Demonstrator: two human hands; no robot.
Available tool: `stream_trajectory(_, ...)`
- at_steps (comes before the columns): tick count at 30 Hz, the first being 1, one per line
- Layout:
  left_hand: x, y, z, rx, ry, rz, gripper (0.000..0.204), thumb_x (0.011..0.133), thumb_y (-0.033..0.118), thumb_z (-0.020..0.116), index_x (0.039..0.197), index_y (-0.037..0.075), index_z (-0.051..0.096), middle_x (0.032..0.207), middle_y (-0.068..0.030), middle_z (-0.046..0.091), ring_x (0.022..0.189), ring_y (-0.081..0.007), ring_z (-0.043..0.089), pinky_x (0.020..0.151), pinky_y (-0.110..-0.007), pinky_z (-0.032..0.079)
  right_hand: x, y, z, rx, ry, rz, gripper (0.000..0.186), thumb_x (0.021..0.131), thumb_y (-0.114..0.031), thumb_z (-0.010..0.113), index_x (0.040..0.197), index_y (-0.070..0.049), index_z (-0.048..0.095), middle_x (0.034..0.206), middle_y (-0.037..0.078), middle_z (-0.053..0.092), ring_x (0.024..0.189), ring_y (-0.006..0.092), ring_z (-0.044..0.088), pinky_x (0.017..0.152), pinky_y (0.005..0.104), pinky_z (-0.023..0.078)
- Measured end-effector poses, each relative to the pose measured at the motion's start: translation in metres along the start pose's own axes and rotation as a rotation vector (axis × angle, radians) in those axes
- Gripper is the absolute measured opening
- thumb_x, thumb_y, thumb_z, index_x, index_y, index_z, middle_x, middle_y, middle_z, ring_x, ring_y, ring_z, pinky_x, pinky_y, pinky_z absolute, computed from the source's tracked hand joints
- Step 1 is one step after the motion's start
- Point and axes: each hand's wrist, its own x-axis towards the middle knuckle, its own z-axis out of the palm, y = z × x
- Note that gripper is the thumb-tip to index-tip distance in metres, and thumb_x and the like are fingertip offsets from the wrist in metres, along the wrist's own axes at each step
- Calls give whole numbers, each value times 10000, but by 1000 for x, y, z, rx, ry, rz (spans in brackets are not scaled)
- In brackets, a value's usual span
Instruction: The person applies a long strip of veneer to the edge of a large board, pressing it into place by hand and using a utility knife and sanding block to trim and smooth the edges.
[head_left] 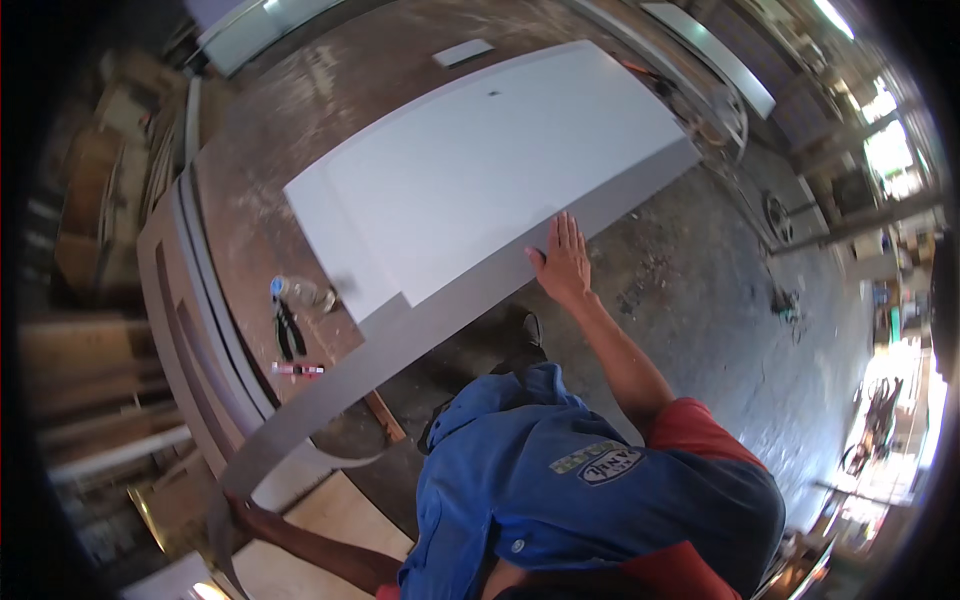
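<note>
A large white panel (480,170) lies flat on a worn brown workbench (235,190), its near edge facing me. Along that edge runs a wide grey edge-banding strip (620,205), whose loose end curves past the panel's left corner toward my lower left. My right hand (564,265) presses flat against the strip near the middle of the edge, fingers stretched out and together. Low at the left, my left hand (240,512) grips the loose part of the strip; its fingers are partly hidden in shade. A second length of the strip hangs below the bench corner.
Left of the panel lie a clear bottle (303,292), dark-handled pliers (288,330) and a small red-and-white tool (298,369). A white offcut (463,52) rests beyond. Slotted boards (185,330) stand at the left. Concrete floor (740,330) with debris extends to the right.
</note>
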Motion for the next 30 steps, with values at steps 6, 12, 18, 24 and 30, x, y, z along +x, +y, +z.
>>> stream_trajectory(6, -9, 49, 37, 135, 80, 80, 543, 918, 214, 749, 1323, -102, 571, 1352, -194, 594, 1226, -307, 573, 1113, -425, 402, 50, 90, -28, -97, 79, 171, 814, 1007, -550, 466, 1538, 45, 298, 1631, 211, 255, 1523, 358, 212, 1240, 467, 201)
stream_trajectory(12, -43, 80, 84, 215, 226, 145, 504, 921, 232, 749, 1272, -102, 609, 1302, -205, 619, 1179, -307, 601, 1070, -415, 453, 97, 159, -58, -133, 66, 310, 813, 1022, -578, 412, 1553, 23, 279, 1641, 190, 243, 1530, 340, 202, 1246, 445, 207)
stream_trajectory(18, -75, 101, 121, 338, 247, 356, 488, 924, 234, 743, 1260, -98, 620, 1296, -200, 626, 1175, -307, 604, 1064, -422, 456, 149, 249, -67, -169, 80, 382, 828, 1018, -608, 390, 1560, 8, 278, 1648, 177, 233, 1532, 328, 201, 1245, 429, 214)
stream_trajectory(24, -113, 121, 157, 434, 255, 483, 472, 928, 236, 736, 1248, -95, 631, 1289, -195, 633, 1171, -307, 607, 1058, -429, 459, 203, 330, -90, -128, 54, 489, 832, 1015, -596, 410, 1571, 2, 251, 1659, 168, 206, 1542, 316, 172, 1252, 427, 187)
stream_trajectory(30, -151, 136, 186, 508, 252, 563, 457, 932, 238, 730, 1236, -92, 642, 1283, -191, 640, 1167, -306, 610, 1052, -435, 463, 238, 376, -100, -135, 126, 470, 828, 989, -573, 486, 1538, 25, 318, 1628, 175, 281, 1519, 327, 233, 1234, 450, 220)
